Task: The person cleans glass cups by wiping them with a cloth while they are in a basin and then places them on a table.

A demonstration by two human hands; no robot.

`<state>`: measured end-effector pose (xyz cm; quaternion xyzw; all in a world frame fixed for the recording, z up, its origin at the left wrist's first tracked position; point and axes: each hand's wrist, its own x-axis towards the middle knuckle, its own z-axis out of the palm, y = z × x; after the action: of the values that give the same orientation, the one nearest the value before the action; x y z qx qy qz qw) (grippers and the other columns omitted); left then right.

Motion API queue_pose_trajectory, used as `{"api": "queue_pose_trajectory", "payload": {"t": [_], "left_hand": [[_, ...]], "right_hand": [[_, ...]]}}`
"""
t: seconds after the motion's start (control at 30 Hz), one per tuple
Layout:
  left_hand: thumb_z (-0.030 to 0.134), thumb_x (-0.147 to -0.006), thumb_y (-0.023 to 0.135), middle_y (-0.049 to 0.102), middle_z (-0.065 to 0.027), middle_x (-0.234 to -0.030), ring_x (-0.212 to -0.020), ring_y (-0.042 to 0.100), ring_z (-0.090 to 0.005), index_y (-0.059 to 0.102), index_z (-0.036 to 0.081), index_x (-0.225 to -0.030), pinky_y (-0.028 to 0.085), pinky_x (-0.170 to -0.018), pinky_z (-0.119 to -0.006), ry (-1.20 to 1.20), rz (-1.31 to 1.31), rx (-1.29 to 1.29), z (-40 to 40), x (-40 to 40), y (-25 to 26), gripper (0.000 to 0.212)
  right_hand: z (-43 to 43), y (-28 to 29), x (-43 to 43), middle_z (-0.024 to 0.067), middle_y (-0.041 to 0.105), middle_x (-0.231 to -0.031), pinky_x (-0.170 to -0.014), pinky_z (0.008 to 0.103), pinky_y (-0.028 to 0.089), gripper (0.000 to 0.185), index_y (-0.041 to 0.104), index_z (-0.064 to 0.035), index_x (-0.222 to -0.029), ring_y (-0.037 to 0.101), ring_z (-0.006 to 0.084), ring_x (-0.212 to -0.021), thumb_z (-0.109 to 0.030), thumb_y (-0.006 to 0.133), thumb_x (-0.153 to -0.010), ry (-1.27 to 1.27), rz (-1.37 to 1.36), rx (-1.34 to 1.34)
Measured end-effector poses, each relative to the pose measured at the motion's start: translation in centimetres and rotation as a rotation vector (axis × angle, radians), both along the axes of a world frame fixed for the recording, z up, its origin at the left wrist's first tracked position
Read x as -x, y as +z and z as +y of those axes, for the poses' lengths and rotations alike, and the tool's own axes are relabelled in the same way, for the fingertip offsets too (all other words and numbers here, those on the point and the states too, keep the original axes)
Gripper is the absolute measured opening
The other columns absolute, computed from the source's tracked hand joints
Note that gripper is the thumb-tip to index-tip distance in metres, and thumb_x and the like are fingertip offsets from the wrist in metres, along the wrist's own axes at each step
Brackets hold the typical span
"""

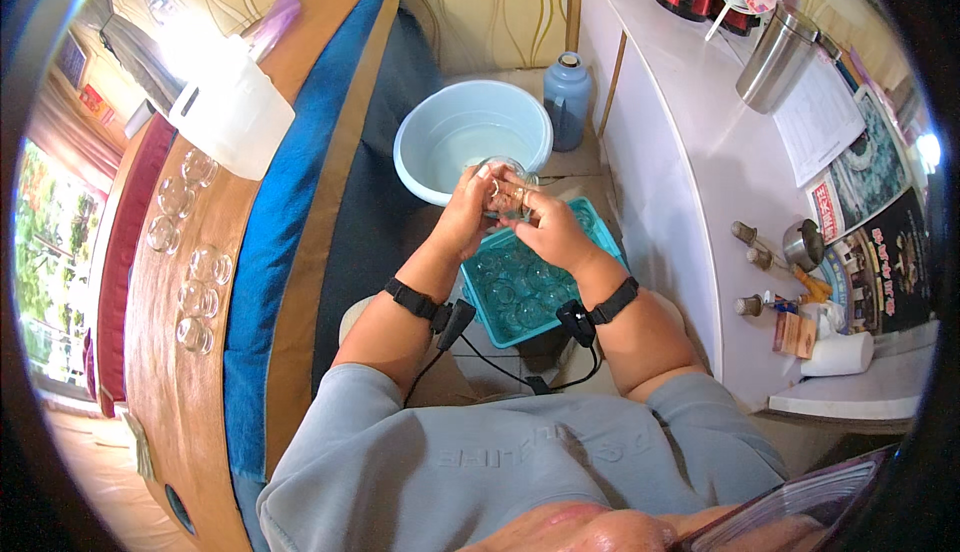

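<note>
Both hands are on a clear, round glass cupping jar (519, 169), held up over the near rim of a light-blue plastic basin (409, 148). My left hand (466, 214) grips the jar from the left, thumb on top. From the right, my right hand (553, 228) presses its fingers against the glass. Water lies in the basin. Just below my hands, a teal plastic basket (471, 289) on the floor contains several similar glass jars (529, 289). My fingers hide part of the jar I hold.
To the left, a padded bench with a blue cover (251, 274) bears several glass jars (196, 299) and a white plastic container (240, 116). A blue thermos flask (567, 101) stands beside the basin. At right, a white counter (697, 124) holds a steel cup (776, 60) and papers (817, 124).
</note>
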<state>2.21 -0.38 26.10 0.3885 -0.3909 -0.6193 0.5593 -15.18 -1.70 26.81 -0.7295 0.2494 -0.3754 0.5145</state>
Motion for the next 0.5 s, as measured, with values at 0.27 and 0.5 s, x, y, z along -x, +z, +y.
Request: {"api": "queue_pose_trajectory", "payload": {"t": [0.27,0.5], "left_hand": [[0.034,-0.098,0.054,0.06,-0.0082,-0.107,-0.093,0.058,-0.0162,0.049,0.004,-0.126,0.049,-0.075,-0.029,0.122,-0.239,-0.029,-0.1,-0.3,-0.7,0.041],[0.038,-0.085,0.07,0.059,-0.0151,-0.115,-0.106,0.058,-0.0256,0.044,0.001,-0.131,0.046,-0.094,-0.036,0.191,-0.682,0.455,0.0,-1.3,-0.6,0.065]], "right_hand": [[-0.6,-2.7,-0.6,0.0109,0.07,-0.113,-0.068,0.0369,0.052,0.052,0.054,-0.0078,-0.135,0.067,0.0254,-0.077,-0.006,0.063,-0.083,-0.058,0.164,0.35],[-1.0,-1.2,0.9,-0.0006,0.069,-0.11,-0.048,0.024,0.035,0.045,0.054,-0.0102,-0.131,0.039,0.0048,-0.049,-0.005,0.06,-0.086,0.499,-0.388,-0.883]]}}
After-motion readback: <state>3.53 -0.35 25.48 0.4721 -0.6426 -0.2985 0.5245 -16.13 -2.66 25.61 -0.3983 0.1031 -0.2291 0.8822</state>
